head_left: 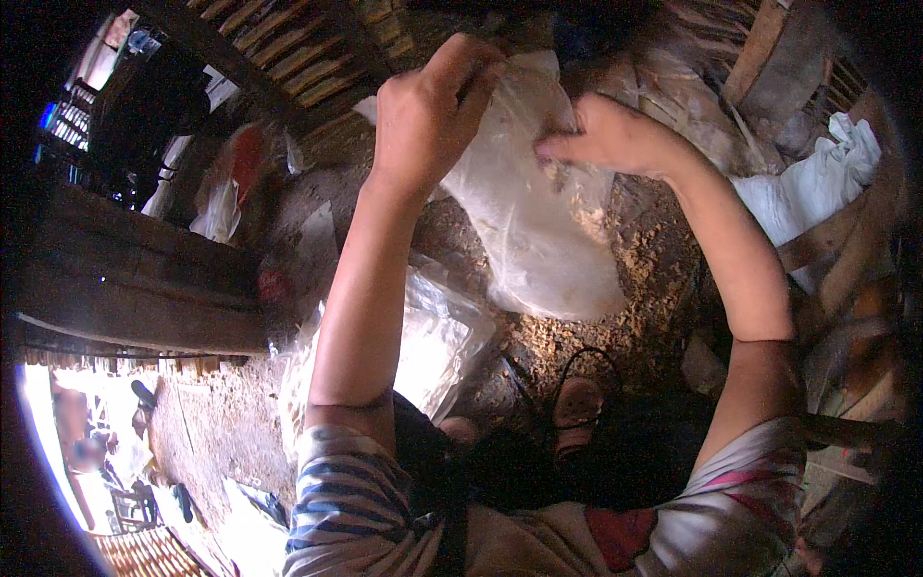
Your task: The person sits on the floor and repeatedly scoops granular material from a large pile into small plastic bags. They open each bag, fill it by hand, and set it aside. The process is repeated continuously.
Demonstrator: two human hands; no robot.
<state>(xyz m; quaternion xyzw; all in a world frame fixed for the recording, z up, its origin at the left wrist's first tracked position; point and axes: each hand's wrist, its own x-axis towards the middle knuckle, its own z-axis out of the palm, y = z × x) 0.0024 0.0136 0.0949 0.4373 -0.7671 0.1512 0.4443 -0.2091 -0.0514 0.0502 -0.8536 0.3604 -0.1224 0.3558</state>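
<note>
Head view: your left hand [437, 101] grips a long, whitish, translucent plastic bag [534, 226]; your right hand's [615, 137] hold is unclear. Spread gently.

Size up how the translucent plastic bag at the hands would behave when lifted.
The plastic bag is probably floppy, its thin film creased near the left hand. It may be light, being translucent, though any contents are unclear.

Tan crumbs [567, 337] and plastic sheeting [444, 337] litter the floor [447, 231].
</note>
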